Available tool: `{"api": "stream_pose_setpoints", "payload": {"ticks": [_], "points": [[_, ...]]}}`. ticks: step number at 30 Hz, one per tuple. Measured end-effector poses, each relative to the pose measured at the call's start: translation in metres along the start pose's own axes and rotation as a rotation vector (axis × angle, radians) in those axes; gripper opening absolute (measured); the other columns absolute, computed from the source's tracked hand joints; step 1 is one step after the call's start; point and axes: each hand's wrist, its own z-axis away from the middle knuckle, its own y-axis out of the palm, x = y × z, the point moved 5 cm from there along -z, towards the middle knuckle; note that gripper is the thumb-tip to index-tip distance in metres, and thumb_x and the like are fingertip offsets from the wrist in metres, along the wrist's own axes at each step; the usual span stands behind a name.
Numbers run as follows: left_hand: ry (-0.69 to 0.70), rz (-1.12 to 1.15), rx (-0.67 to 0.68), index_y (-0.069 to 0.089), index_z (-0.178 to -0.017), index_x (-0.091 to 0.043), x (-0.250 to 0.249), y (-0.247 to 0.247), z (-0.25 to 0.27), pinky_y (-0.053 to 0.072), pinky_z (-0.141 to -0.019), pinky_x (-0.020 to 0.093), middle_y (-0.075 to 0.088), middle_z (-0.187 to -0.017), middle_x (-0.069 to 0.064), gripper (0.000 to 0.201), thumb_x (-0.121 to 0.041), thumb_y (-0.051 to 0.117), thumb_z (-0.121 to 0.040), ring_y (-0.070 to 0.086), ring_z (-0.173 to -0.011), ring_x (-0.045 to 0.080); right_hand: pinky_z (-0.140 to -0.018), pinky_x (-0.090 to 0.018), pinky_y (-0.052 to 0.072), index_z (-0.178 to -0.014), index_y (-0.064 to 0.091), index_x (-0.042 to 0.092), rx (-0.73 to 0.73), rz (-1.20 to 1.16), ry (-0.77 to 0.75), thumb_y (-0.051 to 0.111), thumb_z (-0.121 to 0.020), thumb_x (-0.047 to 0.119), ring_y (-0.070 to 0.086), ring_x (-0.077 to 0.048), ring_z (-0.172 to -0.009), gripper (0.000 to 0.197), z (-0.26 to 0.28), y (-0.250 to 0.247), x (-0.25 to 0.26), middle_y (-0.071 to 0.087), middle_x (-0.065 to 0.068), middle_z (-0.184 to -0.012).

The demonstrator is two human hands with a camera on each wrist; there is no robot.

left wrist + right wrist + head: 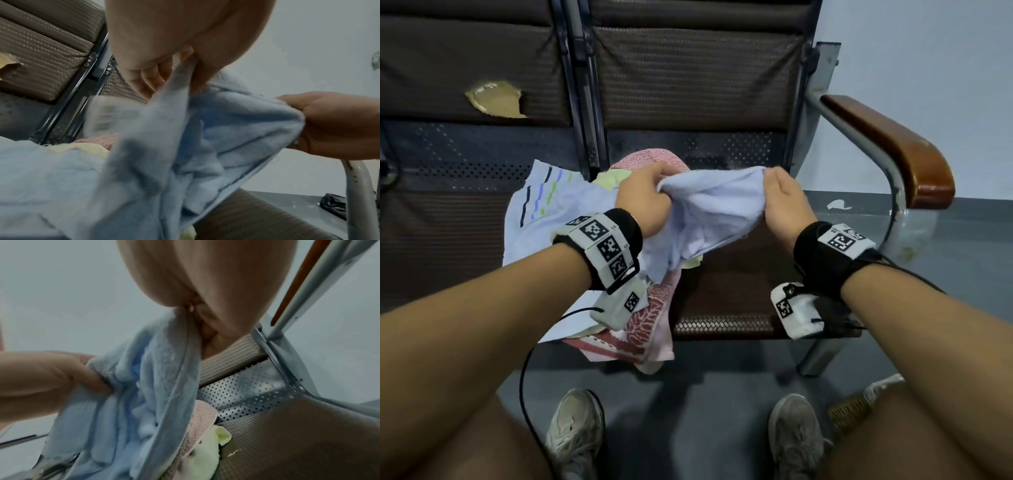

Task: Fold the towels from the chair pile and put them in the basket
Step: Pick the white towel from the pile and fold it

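Blue towel (709, 205) bunched between both hands' fingers (654, 171)

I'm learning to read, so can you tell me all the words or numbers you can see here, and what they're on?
No words or numbers can be read here.
Left wristband: black-and-white square code patterns, with tiny marks beside them too small to read.
Right wristband: the same kind of patterns, no readable text.
Striped towel: only coloured stripes.
Pale tag by the blue towel: print too blurred to read.
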Motion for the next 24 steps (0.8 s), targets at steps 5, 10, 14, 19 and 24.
{"api": "stream_pose_setpoints", "payload": {"ticks": [5,10,14,19,24], "points": [[0.118,0.076,0.402,0.050,-0.133,-0.027,-0.019,0.034,0.022,0.050,-0.089,0.020,0.064,-0.118,-0.007,0.069,-0.025,0.084,-0.073,0.061,-0.108,0.005,-0.069,-0.034,0.044,-0.088,0.055,0.012,0.249,-0.030,-0.234,0.054,-0.101,0.033,0.049,-0.009,-0.070,0.025,0.014,0.024,0.029,0.056,-0.003,-0.076],[0.212,-0.009,0.310,0.063,-0.084,-0.015,-0.034,0.030,0.019,0.046,-0.073,0.035,0.063,-0.076,-0.002,0.009,-0.014,0.059,-0.091,0.056,-0.073,0.013,-0.064,-0.025,0.046,-0.093,0.054,0.018,0.346,-0.108,-0.117,0.075,-0.080,0.049,0.058,-0.004,-0.065,0.039,0.016,0.031,0.025,0.064,0.011,-0.069],[0.197,0.081,0.189,0.065,-0.098,-0.003,-0.035,0.016,0.015,0.049,-0.086,0.045,0.068,-0.096,0.016,0.022,-0.017,0.049,-0.101,0.062,-0.093,0.032,-0.075,-0.035,0.056,-0.093,0.068,0.017,0.543,0.026,0.055,0.081,-0.074,0.039,0.067,-0.013,-0.075,0.032,0.019,0.037,0.006,0.073,0.005,-0.082],[-0.015,0.284,0.056,0.065,-0.093,0.000,-0.019,0.001,0.012,0.049,-0.087,0.044,0.066,-0.090,0.008,0.031,-0.028,0.050,-0.093,0.062,-0.088,0.024,-0.068,-0.036,0.047,-0.079,0.068,0.010,0.805,0.486,0.090,0.067,-0.093,0.039,0.057,-0.019,-0.067,0.032,0.033,0.060,-0.019,0.066,-0.006,-0.072],[-0.005,0.085,0.153,0.053,-0.107,-0.022,-0.008,-0.004,0.010,0.048,-0.070,0.025,0.063,-0.088,-0.006,0.042,-0.028,0.069,-0.069,0.059,-0.077,0.009,-0.079,-0.039,0.051,-0.094,0.070,0.006,0.385,0.128,0.046,0.048,-0.103,0.032,0.066,-0.028,-0.082,0.035,0.013,0.045,0.003,0.073,-0.010,-0.090]]}}
